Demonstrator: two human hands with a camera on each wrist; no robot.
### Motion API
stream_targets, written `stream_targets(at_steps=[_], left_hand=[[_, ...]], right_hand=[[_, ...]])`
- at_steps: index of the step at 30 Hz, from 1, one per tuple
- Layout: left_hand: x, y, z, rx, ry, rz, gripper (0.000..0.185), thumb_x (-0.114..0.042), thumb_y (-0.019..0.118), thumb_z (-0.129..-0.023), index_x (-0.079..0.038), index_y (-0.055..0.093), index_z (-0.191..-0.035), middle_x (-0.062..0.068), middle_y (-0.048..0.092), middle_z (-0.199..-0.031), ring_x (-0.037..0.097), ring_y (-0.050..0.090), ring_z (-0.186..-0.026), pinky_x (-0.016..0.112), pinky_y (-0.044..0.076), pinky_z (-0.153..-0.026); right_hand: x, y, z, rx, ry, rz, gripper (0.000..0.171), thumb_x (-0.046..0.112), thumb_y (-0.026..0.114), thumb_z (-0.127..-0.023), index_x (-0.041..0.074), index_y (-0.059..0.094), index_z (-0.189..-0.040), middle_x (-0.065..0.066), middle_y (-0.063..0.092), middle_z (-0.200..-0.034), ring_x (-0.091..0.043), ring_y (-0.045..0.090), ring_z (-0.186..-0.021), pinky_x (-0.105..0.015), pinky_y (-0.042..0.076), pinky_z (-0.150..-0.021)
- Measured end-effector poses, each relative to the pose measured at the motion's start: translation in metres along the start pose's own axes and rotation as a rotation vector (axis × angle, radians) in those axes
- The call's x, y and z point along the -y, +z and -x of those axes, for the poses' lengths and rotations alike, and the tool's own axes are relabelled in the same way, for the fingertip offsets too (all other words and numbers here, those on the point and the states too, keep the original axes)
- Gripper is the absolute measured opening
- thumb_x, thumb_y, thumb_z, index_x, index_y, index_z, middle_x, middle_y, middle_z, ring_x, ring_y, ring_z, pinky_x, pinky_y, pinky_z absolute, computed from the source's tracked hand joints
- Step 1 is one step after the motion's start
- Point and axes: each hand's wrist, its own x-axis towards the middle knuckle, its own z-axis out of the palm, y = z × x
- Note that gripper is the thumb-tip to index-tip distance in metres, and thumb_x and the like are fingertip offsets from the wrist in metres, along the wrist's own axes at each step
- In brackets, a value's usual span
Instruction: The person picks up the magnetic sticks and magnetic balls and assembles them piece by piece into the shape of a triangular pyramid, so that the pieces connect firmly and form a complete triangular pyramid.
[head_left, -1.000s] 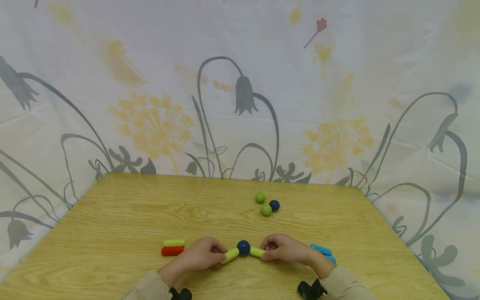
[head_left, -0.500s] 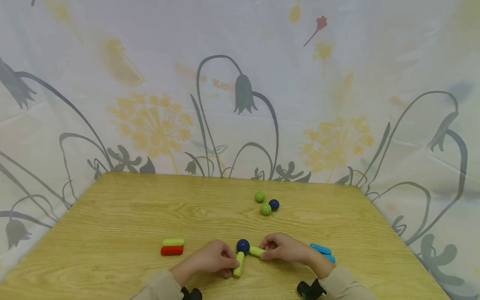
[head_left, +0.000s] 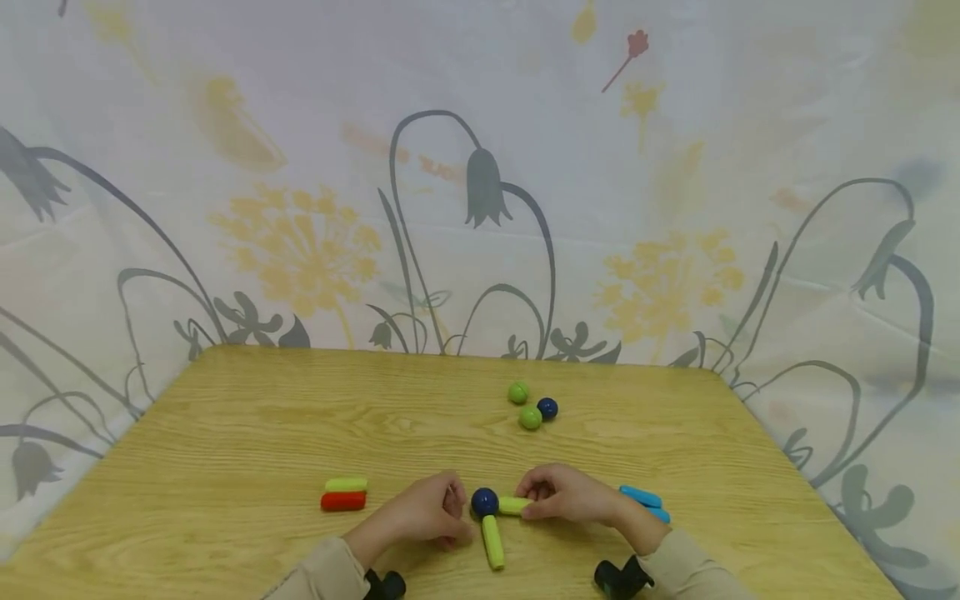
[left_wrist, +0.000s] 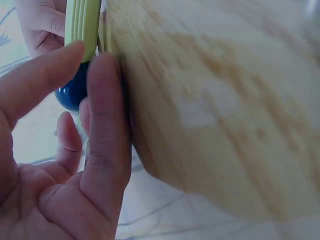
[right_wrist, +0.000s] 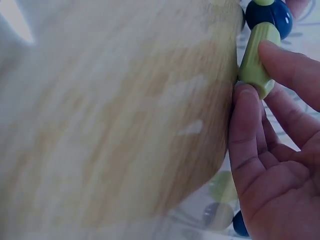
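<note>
A dark blue ball (head_left: 484,502) lies on the table with two yellow-green building rods joined to it. One rod (head_left: 492,543) points toward the person; the other points right. My right hand (head_left: 562,496) pinches the right-pointing rod (right_wrist: 256,60) between thumb and fingers near its outer end. Just left of the ball is my left hand (head_left: 426,512), holding nothing. In the left wrist view, its thumb and fingers stand apart, overlapping the ball (left_wrist: 74,90) and a ridged rod (left_wrist: 82,25) behind them.
Two green balls (head_left: 530,417) and another dark blue ball (head_left: 548,408) sit farther back. A yellow-green rod (head_left: 347,484) and a red rod (head_left: 343,502) lie to the left. Blue rods (head_left: 641,497) lie right, partly behind the right wrist. A patterned cloth (head_left: 480,275) hangs behind the table.
My left hand swung its rod round the ball from the left to the near side, then let go of it and drew slightly left. The right hand kept its pinch.
</note>
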Motion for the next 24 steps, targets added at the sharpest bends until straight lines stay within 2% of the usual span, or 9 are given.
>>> stream_targets(at_steps=[5, 8, 12, 17, 24], left_hand=[[-0.001, -0.003, -0.005, 0.016, 0.077, -0.042, 0.054, -0.003, 0.076, -0.076, -0.009, 0.049, -0.122, 0.013, 0.053, -0.107, 0.023, 0.058, -0.085, 0.038, 0.048, -0.071], [-0.002, -0.003, -0.006, 0.033, 0.102, -0.042, 0.061, -0.001, 0.075, -0.076, -0.011, 0.05, -0.13, 0.016, 0.049, -0.119, 0.028, 0.056, -0.097, 0.044, 0.047, -0.08], [-0.002, -0.003, -0.007, 0.045, 0.091, -0.05, 0.046, -0.001, 0.074, -0.077, -0.01, 0.06, -0.12, 0.008, 0.054, -0.115, 0.028, 0.056, -0.101, 0.045, 0.046, -0.085], [0.0, -0.003, -0.008, 0.02, 0.072, -0.064, 0.032, 0.0, 0.074, -0.076, -0.009, 0.065, -0.105, 0.001, 0.059, -0.102, 0.022, 0.057, -0.091, 0.04, 0.048, -0.078], [0.0, -0.004, -0.007, 0.006, 0.051, -0.07, 0.028, -0.002, 0.075, -0.076, -0.01, 0.064, -0.101, 0.0, 0.058, -0.099, 0.019, 0.056, -0.087, 0.038, 0.048, -0.076]], right_hand=[[-0.002, -0.001, -0.003, -0.011, -0.038, 0.063, 0.016, 0.01, 0.066, -0.087, 0.002, 0.065, -0.1, -0.002, 0.058, -0.087, -0.011, 0.052, -0.073, -0.024, 0.044, -0.063], [-0.001, 0.0, -0.005, -0.016, -0.047, 0.077, 0.016, 0.011, 0.067, -0.086, 0.004, 0.066, -0.101, -0.002, 0.058, -0.09, -0.011, 0.053, -0.075, -0.025, 0.045, -0.066], [0.001, 0.003, -0.009, -0.023, -0.066, 0.087, 0.017, 0.01, 0.067, -0.085, 0.006, 0.066, -0.102, -0.001, 0.058, -0.093, -0.011, 0.054, -0.078, -0.025, 0.046, -0.069], [0.0, 0.003, -0.012, -0.047, -0.066, 0.061, 0.021, 0.003, 0.064, -0.085, 0.005, 0.063, -0.105, -0.002, 0.058, -0.095, -0.013, 0.053, -0.076, -0.026, 0.046, -0.066], [-0.007, -0.004, -0.018, -0.202, -0.063, 0.045, 0.021, 0.002, 0.062, -0.086, -0.003, 0.059, -0.107, -0.007, 0.055, -0.089, -0.016, 0.053, -0.071, -0.029, 0.047, -0.058]])
